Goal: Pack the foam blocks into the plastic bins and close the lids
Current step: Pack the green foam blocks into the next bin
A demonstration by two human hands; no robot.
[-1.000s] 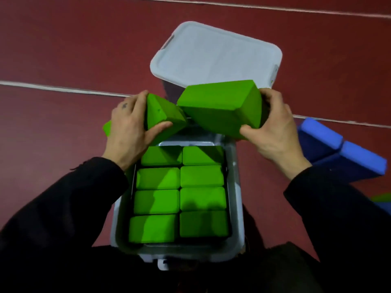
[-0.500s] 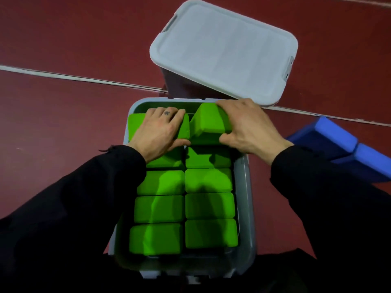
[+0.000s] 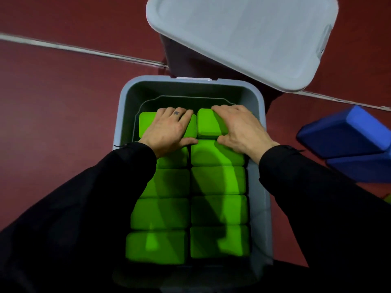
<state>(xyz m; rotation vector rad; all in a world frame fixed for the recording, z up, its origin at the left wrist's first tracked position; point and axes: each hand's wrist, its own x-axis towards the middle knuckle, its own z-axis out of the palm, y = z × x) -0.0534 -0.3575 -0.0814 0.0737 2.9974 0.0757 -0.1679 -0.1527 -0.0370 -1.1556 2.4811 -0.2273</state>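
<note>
The bin (image 3: 257, 193) sits on the floor (image 3: 53, 123) at centre, with foam blocks (image 3: 218, 210) packed inside in two columns. Both hands (image 3: 169, 132) lie on the two blocks at its 12 o'clock end. The lid (image 3: 249, 37) lies at 1 o'clock from the bin, loose blocks (image 3: 342, 134) at 3 o'clock.

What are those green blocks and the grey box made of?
The green blocks look like dense foam: matte, with soft rounded edges and no glare. The grey box looks like moulded plastic, smooth with a slight sheen, as does its lid.
</note>
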